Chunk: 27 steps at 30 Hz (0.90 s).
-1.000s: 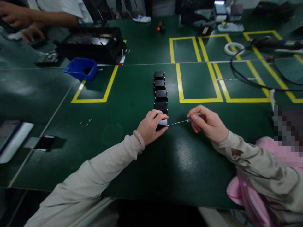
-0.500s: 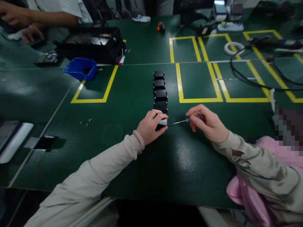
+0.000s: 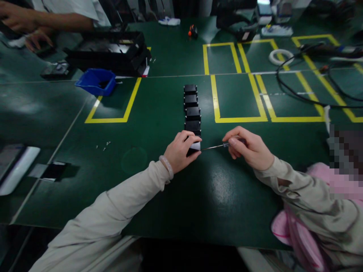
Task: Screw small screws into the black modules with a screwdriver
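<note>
My left hand (image 3: 181, 151) grips a small black box with a pale top (image 3: 195, 146), the nearest one in a column on the green table (image 3: 159, 204). Beyond it stand several similar black boxes (image 3: 193, 113) with small shiny screws along their sides. A screwdriver (image 3: 227, 144) with a see-through handle is pinched in my right hand (image 3: 249, 147). Its thin shaft points left, and the tip reaches the right side of the held box near my left fingertips. Whether the tip sits on a screw is too small to tell.
Loose screws (image 3: 107, 144) lie to the left. A blue scoop-shaped bin (image 3: 96, 82) stands by a long black tray (image 3: 104, 56), near another person's arm (image 3: 65, 22). Yellow tape (image 3: 241, 120) marks rectangles at right; a black cable (image 3: 297, 101) and a white ring (image 3: 280, 57) lie there.
Almost nothing differs. Both hands keep their places, and the screwdriver stays against the box, its handle perhaps slightly turned in my right fingers.
</note>
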Each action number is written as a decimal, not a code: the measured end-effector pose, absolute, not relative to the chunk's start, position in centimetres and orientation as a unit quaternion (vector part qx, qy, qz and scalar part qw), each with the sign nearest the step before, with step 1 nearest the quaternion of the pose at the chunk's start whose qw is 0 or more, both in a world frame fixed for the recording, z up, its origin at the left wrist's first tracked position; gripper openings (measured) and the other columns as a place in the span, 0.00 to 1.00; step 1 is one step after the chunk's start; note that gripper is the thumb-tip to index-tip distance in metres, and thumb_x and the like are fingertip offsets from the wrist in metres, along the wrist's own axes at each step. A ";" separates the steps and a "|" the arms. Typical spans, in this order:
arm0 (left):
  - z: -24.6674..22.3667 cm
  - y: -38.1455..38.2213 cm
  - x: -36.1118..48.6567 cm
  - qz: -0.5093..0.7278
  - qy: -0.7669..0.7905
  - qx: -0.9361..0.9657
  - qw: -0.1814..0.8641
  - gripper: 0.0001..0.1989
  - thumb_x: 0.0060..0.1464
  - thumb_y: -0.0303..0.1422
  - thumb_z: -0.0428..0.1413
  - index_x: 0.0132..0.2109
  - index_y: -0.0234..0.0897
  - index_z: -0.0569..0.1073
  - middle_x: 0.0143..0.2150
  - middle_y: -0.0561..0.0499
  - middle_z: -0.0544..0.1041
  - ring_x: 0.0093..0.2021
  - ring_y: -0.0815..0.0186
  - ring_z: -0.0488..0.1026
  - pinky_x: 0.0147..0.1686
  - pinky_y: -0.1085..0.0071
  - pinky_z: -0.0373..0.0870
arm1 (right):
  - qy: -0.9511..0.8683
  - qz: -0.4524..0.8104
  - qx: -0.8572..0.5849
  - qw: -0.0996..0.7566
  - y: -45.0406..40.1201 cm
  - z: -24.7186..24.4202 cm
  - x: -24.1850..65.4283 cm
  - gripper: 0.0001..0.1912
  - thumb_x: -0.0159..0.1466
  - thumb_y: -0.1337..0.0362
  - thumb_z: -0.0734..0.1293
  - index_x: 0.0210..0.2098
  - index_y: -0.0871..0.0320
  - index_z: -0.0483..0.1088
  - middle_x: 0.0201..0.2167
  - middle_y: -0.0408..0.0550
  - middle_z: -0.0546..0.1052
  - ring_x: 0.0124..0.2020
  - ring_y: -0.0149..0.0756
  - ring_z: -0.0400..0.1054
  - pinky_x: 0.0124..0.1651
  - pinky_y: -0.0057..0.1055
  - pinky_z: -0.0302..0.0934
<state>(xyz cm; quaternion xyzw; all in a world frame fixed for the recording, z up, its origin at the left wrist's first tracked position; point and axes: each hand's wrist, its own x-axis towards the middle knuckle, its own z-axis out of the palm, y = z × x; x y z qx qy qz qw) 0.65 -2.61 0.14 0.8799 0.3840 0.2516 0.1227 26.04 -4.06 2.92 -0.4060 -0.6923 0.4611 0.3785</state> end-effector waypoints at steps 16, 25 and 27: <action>0.2 -2.6 0.7 0.250 0.390 0.877 0.131 0.17 0.56 0.29 0.59 0.52 0.37 0.68 0.50 0.44 0.70 0.51 0.57 0.69 0.51 0.57 0.70 | -0.681 0.464 -0.413 0.387 -4.0 3.2 26.1 0.07 0.70 0.60 0.61 0.41 0.57 0.65 0.18 0.35 0.66 0.17 0.25 0.63 0.22 0.25 0.58; 0.2 -2.6 0.6 0.245 0.391 0.877 0.132 0.17 0.56 0.30 0.59 0.52 0.37 0.68 0.50 0.44 0.69 0.51 0.57 0.69 0.51 0.58 0.70 | -0.673 0.472 -0.414 0.391 -4.0 3.0 26.0 0.07 0.70 0.60 0.61 0.42 0.58 0.64 0.18 0.34 0.65 0.17 0.24 0.62 0.21 0.24 0.56; 0.2 -2.6 0.6 0.246 0.391 0.877 0.132 0.17 0.56 0.29 0.59 0.52 0.37 0.68 0.50 0.44 0.69 0.51 0.57 0.69 0.51 0.58 0.70 | -0.679 0.466 -0.412 0.391 -4.0 3.1 26.0 0.07 0.70 0.60 0.61 0.43 0.58 0.64 0.19 0.35 0.66 0.18 0.25 0.63 0.23 0.25 0.58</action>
